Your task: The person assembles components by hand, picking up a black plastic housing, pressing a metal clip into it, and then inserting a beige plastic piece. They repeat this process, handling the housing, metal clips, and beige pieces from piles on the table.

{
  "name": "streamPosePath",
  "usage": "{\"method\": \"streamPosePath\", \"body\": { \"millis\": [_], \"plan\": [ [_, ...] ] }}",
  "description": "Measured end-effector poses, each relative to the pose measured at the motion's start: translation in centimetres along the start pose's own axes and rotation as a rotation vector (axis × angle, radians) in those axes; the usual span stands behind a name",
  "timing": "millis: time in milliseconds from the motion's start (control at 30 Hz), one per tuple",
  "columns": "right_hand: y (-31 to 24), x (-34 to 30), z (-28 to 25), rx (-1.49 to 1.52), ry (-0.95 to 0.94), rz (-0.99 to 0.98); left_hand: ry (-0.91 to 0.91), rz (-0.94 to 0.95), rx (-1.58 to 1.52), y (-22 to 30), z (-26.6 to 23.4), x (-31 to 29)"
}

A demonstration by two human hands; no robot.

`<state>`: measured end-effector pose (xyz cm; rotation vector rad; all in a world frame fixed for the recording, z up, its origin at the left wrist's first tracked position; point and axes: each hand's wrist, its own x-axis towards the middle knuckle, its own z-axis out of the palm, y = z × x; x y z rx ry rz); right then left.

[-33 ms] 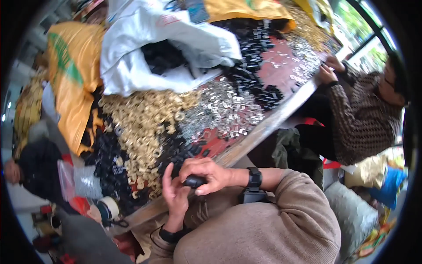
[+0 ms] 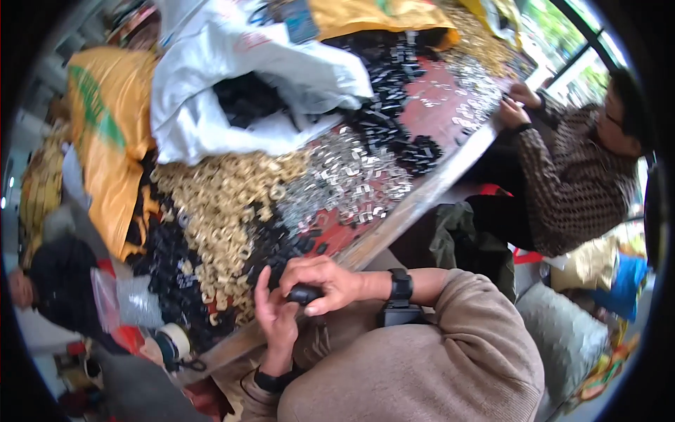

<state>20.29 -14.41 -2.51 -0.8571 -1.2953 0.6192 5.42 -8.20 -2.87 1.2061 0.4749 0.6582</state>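
Observation:
Close to the table's near edge, my right hand [image 2: 325, 280] is closed around a small black rounded piece [image 2: 305, 293], with the fingers over it and the thumb below. Just left of it is my left hand [image 2: 278, 320], its fingers stretched upward and apart; it comes up to the piece's left end, and whether it touches cannot be made out. Beyond both hands lie heaps of cream ring-shaped parts [image 2: 221, 246], small black parts [image 2: 165, 257] and shiny metal U-shaped pieces [image 2: 373, 172].
A white sack [image 2: 183, 105] with black parts in its mouth and an orange sack [image 2: 105, 105] lie on the table. A wooden rail [image 2: 394, 228] edges it. At right, another person [image 2: 576, 169] handles small parts. A tape roll [image 2: 172, 341] is at lower left.
The table and its heaps have shifted slightly left in the picture. My hands have drifted a little left with the black piece; the grip looks the same.

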Motion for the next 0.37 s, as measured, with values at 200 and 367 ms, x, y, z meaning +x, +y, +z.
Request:
{"method": "streamPosePath", "body": {
  "millis": [200, 367],
  "plan": [
    [-0.5, -0.2, 0.0, -0.034, 0.108, 0.029, 0.042, -0.076, -0.044, 0.5, 1.9, 1.0],
    [-2.2, -0.7, -1.1, -0.117, 0.08, 0.057, -0.006, -0.079, -0.049, 0.2, 2.9, 1.5]
  ]
}}
